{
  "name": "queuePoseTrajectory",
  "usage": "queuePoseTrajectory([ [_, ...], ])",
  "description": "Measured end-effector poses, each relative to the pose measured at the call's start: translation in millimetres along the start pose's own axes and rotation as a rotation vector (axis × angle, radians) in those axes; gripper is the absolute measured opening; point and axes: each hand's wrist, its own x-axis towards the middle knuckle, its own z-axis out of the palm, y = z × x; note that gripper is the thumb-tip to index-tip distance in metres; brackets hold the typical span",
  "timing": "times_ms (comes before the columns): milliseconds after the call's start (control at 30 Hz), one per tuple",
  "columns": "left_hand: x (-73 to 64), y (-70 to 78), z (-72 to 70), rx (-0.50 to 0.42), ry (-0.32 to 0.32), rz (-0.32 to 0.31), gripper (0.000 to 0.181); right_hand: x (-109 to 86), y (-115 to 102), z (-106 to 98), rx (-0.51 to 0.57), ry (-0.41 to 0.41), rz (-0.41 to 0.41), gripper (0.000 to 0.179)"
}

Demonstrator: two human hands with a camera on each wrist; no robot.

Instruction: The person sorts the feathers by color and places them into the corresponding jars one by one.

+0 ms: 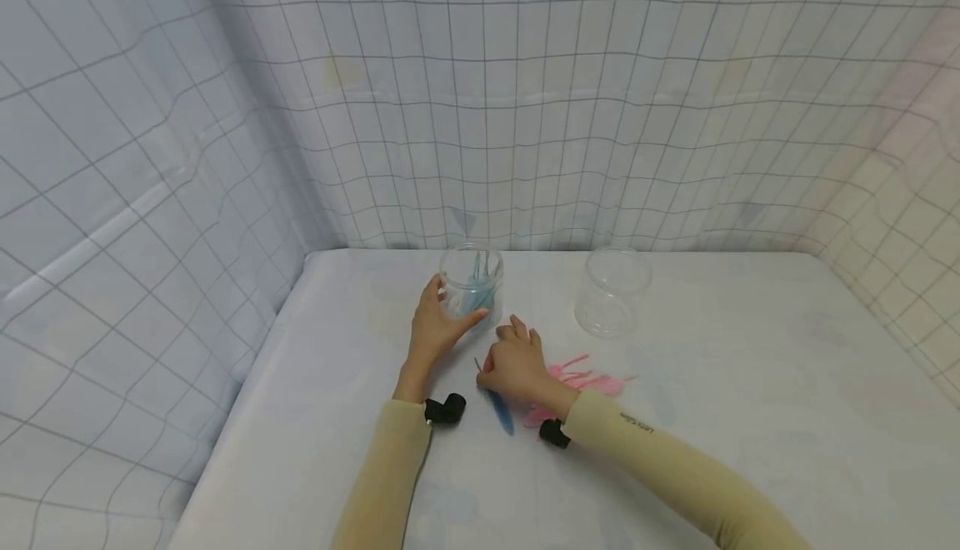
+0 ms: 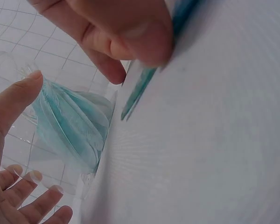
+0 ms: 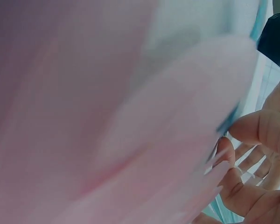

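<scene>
Left hand [image 1: 435, 325] holds a clear plastic cylindrical jar [image 1: 459, 285], thumb on one side, fingers round the other. Jar stands upright on the white cloth-covered table [image 1: 720, 383], pale blue feathers [image 1: 478, 293] inside. Right hand [image 1: 516, 367] pinches a darker blue slender feather [image 1: 502, 413] between thumb and fingertips, near its thin quill end; feather is outside the jar, on the person's side of it, vane pointing back toward the person. Can't tell if it touches the table. Loose pink feathers [image 1: 600, 383] lie by the right wrist. Second clear cylindrical jar [image 1: 600, 308] stands upright to the right, beyond the pink ones.
</scene>
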Motion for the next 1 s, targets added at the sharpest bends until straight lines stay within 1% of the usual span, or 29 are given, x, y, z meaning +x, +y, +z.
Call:
queuePoseTrajectory([
  [167, 0.3, 0.8, -0.4, -0.003, 0.003, 0.001, 0.102, 0.5, 0.4, -1.4, -0.040, -0.007, 0.018, 0.018],
  [333, -0.4, 2.1, -1.5, -0.008, 0.001, -0.004, 0.103, 1.7, 0.0, 0.2, -0.142, -0.010, -0.004, 0.022],
  [467, -1.7, 2.8, -1.7, -0.015, -0.006, -0.007, 0.103, 1.3, 0.4, 1.7, -0.177, -0.016, -0.019, 0.024],
  [600, -2.0, 2.3, -1.3, -0.018, -0.009, -0.004, 0.104, 0.1, 0.8, 2.7, -0.157, -0.016, -0.020, 0.025],
  [733, -1.9, 2.2, -1.0, -0.013, -0.005, -0.006, 0.104, 0.2, 2.1, 4.7, -0.111, -0.012, -0.007, 0.025],
  [867, -2.3, 2.8, -1.3, -0.011, -0.005, -0.007, 0.102, 1.0, 3.1, 6.0, -0.036, -0.003, 0.024, 0.025],
  [1000, -2.8, 3.4, -1.8, -0.020, -0.004, -0.005, 0.101, 0.0, 3.6, 4.6, 0.043, 0.039, 0.032, 0.025],
])
